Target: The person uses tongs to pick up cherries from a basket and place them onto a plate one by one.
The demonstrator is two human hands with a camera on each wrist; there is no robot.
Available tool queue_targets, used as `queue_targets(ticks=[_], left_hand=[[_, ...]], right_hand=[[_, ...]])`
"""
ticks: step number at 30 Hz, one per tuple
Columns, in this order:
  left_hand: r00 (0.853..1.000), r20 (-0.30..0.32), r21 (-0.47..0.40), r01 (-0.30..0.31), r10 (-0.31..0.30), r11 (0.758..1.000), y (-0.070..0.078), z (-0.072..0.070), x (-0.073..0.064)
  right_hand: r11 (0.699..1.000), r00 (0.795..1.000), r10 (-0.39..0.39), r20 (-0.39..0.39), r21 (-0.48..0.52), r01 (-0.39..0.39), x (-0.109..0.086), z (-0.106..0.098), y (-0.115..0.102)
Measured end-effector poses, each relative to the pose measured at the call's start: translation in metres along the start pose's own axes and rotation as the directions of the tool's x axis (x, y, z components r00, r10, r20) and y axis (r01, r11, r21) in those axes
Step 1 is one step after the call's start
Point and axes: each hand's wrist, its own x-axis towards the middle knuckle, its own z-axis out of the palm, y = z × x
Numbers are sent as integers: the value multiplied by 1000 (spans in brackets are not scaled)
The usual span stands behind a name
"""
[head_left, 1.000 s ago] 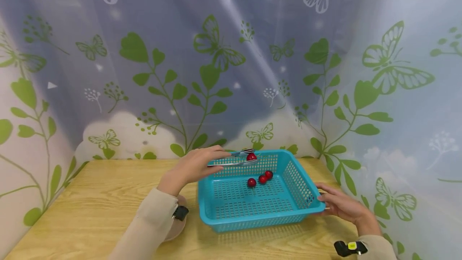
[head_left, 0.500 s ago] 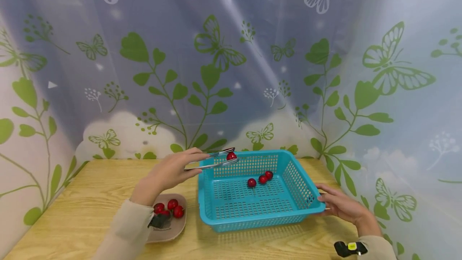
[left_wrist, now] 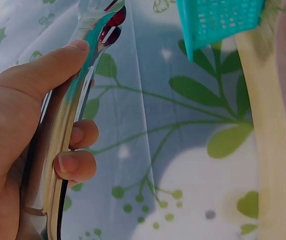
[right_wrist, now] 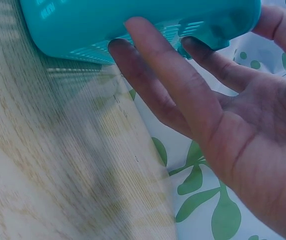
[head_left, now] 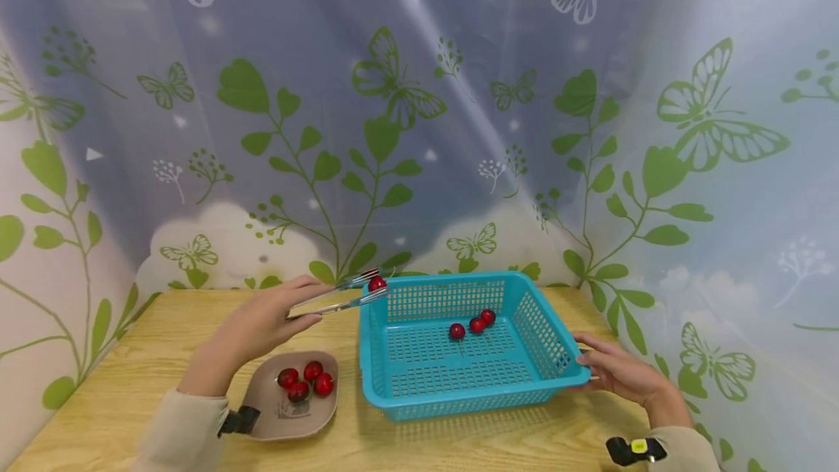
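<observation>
Left hand: this hand (head_left: 262,319) grasps the tongs (left_wrist: 63,122), thumb along one arm and fingertips on the other; it is raised above the table (head_left: 157,355), behind the plate and left of the basket.
Tongs: metal, with forked tips pointing right toward the basket's far left corner; the two arms stand slightly apart at the tips.
Held cherry: one red cherry (head_left: 376,284) sits between the tips, in line with that corner; whether it is over the inside of the basket or outside the rim cannot be told.
Right hand: this hand (head_left: 619,370) is at the basket's right end, fingers fairly straight and spread, tips against the outer wall, thumb tip at the rim.
Basket: blue, with a lattice floor and walls (head_left: 485,398), upright on the table.
Basket cherries: three on its floor, toward the back; two (head_left: 488,317) (head_left: 477,325) lie touching, the third (head_left: 457,331) just to their left.
Plate: pinkish brown (head_left: 320,417), with a dark print, on the table just left of the basket.
Plate cherries: four (head_left: 298,391), grouped close together.
Sleeves: beige (head_left: 177,428), each with a black strap (head_left: 239,421) at the wrist.
Backdrop: a curtain (head_left: 393,166) printed with green leaves and butterflies.
</observation>
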Motion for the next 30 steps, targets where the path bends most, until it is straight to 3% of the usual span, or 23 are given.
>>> queue_targets(ticks=[18, 26, 30], left_hand=[[999, -22, 38, 39, -38, 999, -24, -5, -65], [998, -63, 37, 20, -18, 999, -32, -6, -94], [998, -45, 57, 37, -34, 998, -36, -5, -107]], right_hand=[[1000, 1000, -6, 7, 20, 6, 1, -1, 1], [1000, 1000, -5, -2, 9, 5, 1, 0, -1], [1000, 1000, -2, -10, 6, 2, 0, 0, 0]])
